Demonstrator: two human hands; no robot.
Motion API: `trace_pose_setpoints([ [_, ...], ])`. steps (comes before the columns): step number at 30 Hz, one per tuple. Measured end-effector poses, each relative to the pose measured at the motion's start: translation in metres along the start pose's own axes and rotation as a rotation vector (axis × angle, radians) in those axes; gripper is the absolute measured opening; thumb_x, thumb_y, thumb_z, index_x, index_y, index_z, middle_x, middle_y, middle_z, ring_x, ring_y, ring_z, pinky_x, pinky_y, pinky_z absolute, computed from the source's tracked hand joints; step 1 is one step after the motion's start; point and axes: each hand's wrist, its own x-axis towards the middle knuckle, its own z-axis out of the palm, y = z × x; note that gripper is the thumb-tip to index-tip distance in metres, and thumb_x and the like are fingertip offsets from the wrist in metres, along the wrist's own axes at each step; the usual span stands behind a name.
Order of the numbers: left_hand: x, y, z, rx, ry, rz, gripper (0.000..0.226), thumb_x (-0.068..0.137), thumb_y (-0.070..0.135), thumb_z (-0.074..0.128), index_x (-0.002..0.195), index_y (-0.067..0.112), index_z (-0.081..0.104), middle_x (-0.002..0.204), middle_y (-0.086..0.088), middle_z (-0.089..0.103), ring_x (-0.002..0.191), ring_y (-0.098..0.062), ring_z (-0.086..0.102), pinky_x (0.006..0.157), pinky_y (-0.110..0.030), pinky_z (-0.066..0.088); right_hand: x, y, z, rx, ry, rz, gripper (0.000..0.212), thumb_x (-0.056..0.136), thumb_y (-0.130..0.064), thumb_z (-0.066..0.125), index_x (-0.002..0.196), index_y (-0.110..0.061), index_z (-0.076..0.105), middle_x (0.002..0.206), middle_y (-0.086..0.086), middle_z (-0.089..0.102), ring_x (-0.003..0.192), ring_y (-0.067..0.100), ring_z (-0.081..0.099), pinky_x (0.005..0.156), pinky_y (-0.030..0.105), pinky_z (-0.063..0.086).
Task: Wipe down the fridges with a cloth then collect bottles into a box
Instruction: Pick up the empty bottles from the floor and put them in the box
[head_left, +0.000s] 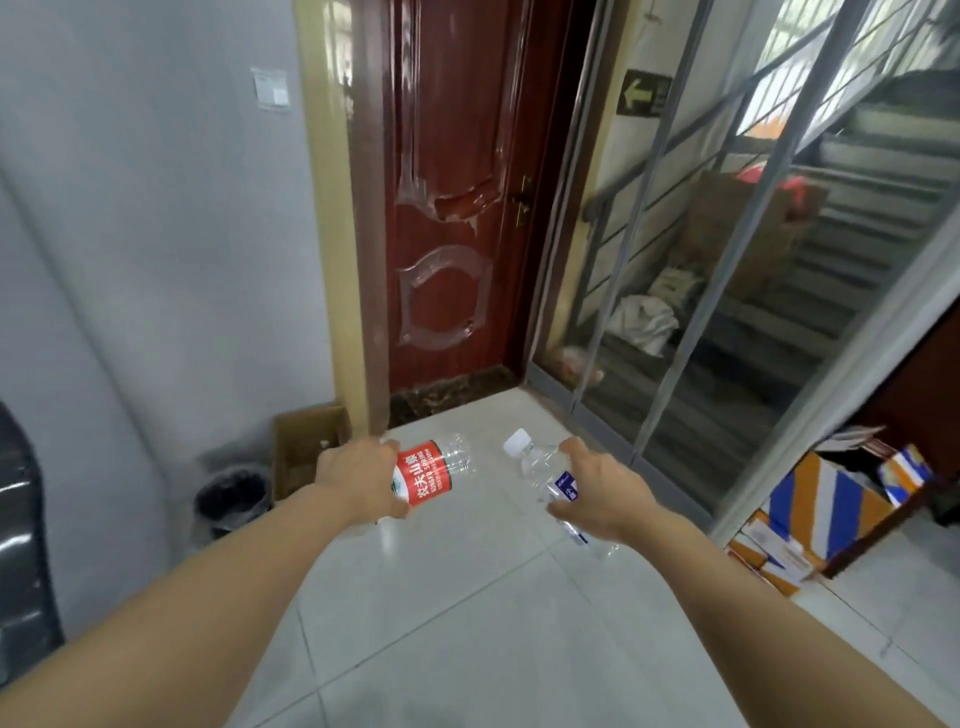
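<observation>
— At twelve o'clock, a red door (457, 208); below it, both arms out over pale floor tiles (467, 623). Left hand (358, 480) wrapped round a red-labelled bottle (431, 470), fingers curled about the label, neck aimed toward three o'clock and apparently capless.

— And on the other side?

— Right hand (597, 493) clasped on a clear bottle (548, 475) with a white cap, cap tilted toward eleven o'clock, thumb and fingers bent round the body. Both bottles clear of the floor and apart from each other.

— Any sign of the box?

— Over at ten o'clock from the left hand: an open cardboard box (306, 447), tucked against the wall beside the door frame. Just beside that, toward eight o'clock, a bin (234, 499) lined with a black bag.

— So how far along?

— No fridge or cloth anywhere in view, so cannot judge the wiping from this. Looks like the collecting stage, though: two bottles in hand, neither in the box yet. Contents of the box too dim to make out.

— What remains, then?

— Probably carrying both bottles over to ten o'clock and dropping them in. Cannot say whether more bottles wait elsewhere. More cartons (826, 499) at three o'clock, striped orange and blue, under a shelf; likely no part of this job.
</observation>
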Motion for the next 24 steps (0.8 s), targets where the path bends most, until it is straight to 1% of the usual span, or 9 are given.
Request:
trace_pose_setpoints([
  [5, 0.097, 0.011, -0.014, -0.025, -0.026, -0.019, 0.071, 0.067, 0.057, 0.072, 0.124, 0.025, 0.044, 0.117, 0.004, 0.057, 0.105, -0.015, 0.056, 0.089, -0.034, 0.047, 0.106, 0.038, -0.002, 0.006, 0.001, -0.027, 0.057, 0.078, -0.041, 0.065, 0.123, -0.021, 0.036, 0.099, 0.001, 0.056, 0.077, 0.019, 0.051, 0.061, 0.03, 0.039],
  [7, 0.135, 0.015, -0.017, -0.03, -0.018, -0.044, 0.07, 0.068, 0.057, 0.071, 0.125, 0.025, 0.044, 0.119, 0.004, 0.057, 0.106, -0.014, 0.056, 0.089, -0.032, 0.047, 0.156, 0.05, 0.001, 0.016, -0.012, -0.063, 0.06, 0.078, -0.041, 0.066, 0.125, -0.022, 0.034, 0.101, 0.0, 0.055, 0.078, 0.018, 0.05, 0.061, 0.028, 0.041],
  [10, 0.19, 0.02, -0.017, -0.034, 0.014, -0.108, 0.069, 0.07, 0.057, 0.07, 0.125, 0.026, 0.043, 0.119, 0.005, 0.058, 0.105, -0.014, 0.058, 0.089, -0.031, 0.047, 0.236, 0.065, 0.004, 0.03, -0.044, -0.125, 0.065, 0.079, -0.043, 0.067, 0.13, -0.024, 0.032, 0.114, 0.004, 0.057, 0.087, 0.019, 0.055, 0.068, 0.027, 0.047],
  [13, 0.243, 0.02, -0.015, -0.078, 0.032, -0.201, 0.074, 0.07, 0.06, 0.069, 0.13, 0.027, 0.041, 0.122, 0.006, 0.058, 0.107, -0.013, 0.057, 0.093, -0.032, 0.047, 0.316, 0.078, 0.004, 0.011, -0.063, -0.222, 0.062, 0.079, -0.043, 0.066, 0.128, -0.021, 0.035, 0.117, 0.005, 0.058, 0.099, 0.024, 0.06, 0.074, 0.032, 0.049],
  [15, 0.271, 0.016, -0.016, -0.108, 0.031, -0.285, 0.077, 0.068, 0.061, 0.07, 0.131, 0.029, 0.041, 0.122, 0.007, 0.058, 0.106, -0.012, 0.058, 0.089, -0.029, 0.047, 0.363, 0.082, 0.001, -0.014, -0.099, -0.291, 0.058, 0.078, -0.043, 0.066, 0.123, -0.021, 0.036, 0.113, 0.005, 0.058, 0.097, 0.024, 0.059, 0.07, 0.031, 0.044],
  [18, 0.305, 0.006, -0.015, -0.122, 0.048, -0.387, 0.073, 0.064, 0.059, 0.073, 0.125, 0.03, 0.045, 0.114, 0.008, 0.061, 0.096, -0.011, 0.059, 0.073, -0.025, 0.044, 0.427, 0.078, -0.001, -0.036, -0.138, -0.394, 0.054, 0.079, -0.04, 0.065, 0.119, -0.02, 0.036, 0.108, 0.005, 0.059, 0.093, 0.024, 0.06, 0.067, 0.03, 0.041],
  [19, 0.314, 0.001, -0.014, -0.125, 0.028, -0.419, 0.073, 0.063, 0.059, 0.073, 0.124, 0.029, 0.046, 0.113, 0.007, 0.061, 0.095, -0.012, 0.06, 0.073, -0.026, 0.045, 0.444, 0.073, -0.001, -0.039, -0.149, -0.424, 0.054, 0.079, -0.04, 0.066, 0.119, -0.02, 0.036, 0.107, 0.005, 0.059, 0.093, 0.024, 0.06, 0.067, 0.031, 0.043],
  [21, 0.332, -0.012, -0.01, -0.119, -0.011, -0.48, 0.073, 0.063, 0.058, 0.074, 0.123, 0.028, 0.046, 0.114, 0.005, 0.061, 0.096, -0.015, 0.06, 0.078, -0.029, 0.048, 0.476, 0.06, 0.004, -0.037, -0.181, -0.486, 0.053, 0.079, -0.039, 0.066, 0.119, -0.02, 0.038, 0.106, 0.003, 0.06, 0.093, 0.023, 0.061, 0.07, 0.033, 0.048],
  [24, 0.354, -0.039, -0.002, -0.094, -0.04, -0.59, 0.071, 0.062, 0.06, 0.072, 0.119, 0.027, 0.048, 0.11, 0.005, 0.061, 0.097, -0.017, 0.06, 0.072, -0.028, 0.044, 0.521, 0.032, 0.017, -0.037, -0.239, -0.57, 0.047, 0.078, -0.038, 0.064, 0.112, -0.018, 0.039, 0.1, 0.003, 0.061, 0.089, 0.026, 0.061, 0.068, 0.032, 0.046],
])
